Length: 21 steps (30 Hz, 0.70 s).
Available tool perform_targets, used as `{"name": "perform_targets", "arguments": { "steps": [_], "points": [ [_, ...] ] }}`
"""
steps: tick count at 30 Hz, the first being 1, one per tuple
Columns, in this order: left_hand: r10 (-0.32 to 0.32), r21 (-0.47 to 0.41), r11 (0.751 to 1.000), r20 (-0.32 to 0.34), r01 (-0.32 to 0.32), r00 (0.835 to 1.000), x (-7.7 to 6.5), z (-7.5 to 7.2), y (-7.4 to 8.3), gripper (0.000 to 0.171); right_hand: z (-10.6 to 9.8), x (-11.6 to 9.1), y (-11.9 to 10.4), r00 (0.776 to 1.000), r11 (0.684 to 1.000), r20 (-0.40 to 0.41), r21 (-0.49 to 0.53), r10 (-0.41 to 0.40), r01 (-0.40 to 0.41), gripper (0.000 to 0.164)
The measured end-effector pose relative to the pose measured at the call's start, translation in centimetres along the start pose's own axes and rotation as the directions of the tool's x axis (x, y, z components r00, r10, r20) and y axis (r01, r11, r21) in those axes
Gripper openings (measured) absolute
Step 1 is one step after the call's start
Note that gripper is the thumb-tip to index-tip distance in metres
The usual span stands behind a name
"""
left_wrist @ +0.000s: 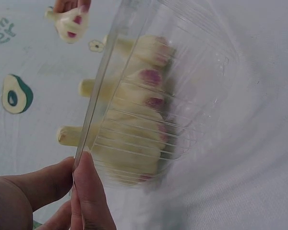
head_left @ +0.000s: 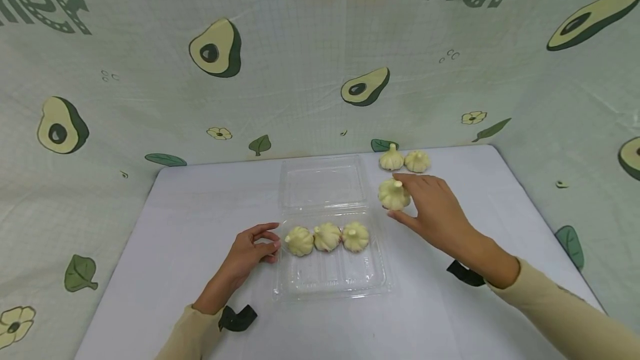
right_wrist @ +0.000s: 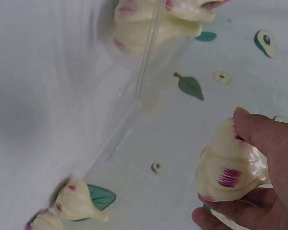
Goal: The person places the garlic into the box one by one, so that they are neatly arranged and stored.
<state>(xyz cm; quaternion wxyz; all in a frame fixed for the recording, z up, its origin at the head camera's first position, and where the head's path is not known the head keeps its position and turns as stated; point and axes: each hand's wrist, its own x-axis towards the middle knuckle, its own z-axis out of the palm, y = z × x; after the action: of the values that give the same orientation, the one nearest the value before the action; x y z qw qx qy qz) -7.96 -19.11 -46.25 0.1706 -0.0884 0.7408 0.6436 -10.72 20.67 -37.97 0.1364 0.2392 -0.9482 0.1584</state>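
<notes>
A clear plastic clamshell box [head_left: 332,282] lies on the table with its lid folded back. Three garlic bulbs [head_left: 327,236] stand in a row in its base. My left hand [head_left: 254,249] pinches the left rim of the box between thumb and fingers, as the left wrist view shows close up. To the right of the lid, my right hand [head_left: 435,210] holds another garlic bulb [head_left: 394,194] by its sides, raised off the table. Purple streaks mark that bulb [right_wrist: 230,165] in the right wrist view.
Two more garlic bulbs [head_left: 391,158] sit side by side at the table's back edge, beyond my right hand. The open lid [head_left: 324,182] lies flat toward the back. An avocado-print cloth [head_left: 290,71] hangs behind the white table [head_left: 200,204].
</notes>
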Motion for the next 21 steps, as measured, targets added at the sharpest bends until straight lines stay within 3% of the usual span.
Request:
{"name": "perform_targets", "arguments": {
  "steps": [8, 14, 21],
  "points": [
    [-0.009, -0.009, 1.0, -0.001, 0.009, 1.0, 0.1, -0.1, -0.1, 0.053, 1.5, 0.0, -3.3, 0.985, 0.985, 0.017, 0.031, -0.169, 0.168, 0.074],
    [0.006, -0.022, 1.0, 0.03, -0.005, 1.0, -0.2, -0.1, 0.2, 0.055, 2.8, 0.1, -5.2, 0.954, 0.954, 0.011, 0.033, -0.3, 0.299, 0.073],
    [0.001, -0.016, 1.0, 0.031, 0.0, 1.0, -0.1, -0.1, 0.3, 0.055, 3.9, 0.3, -7.2, 0.917, 0.92, 0.074, 0.046, -0.393, 0.39, 0.073]
  ]
}}
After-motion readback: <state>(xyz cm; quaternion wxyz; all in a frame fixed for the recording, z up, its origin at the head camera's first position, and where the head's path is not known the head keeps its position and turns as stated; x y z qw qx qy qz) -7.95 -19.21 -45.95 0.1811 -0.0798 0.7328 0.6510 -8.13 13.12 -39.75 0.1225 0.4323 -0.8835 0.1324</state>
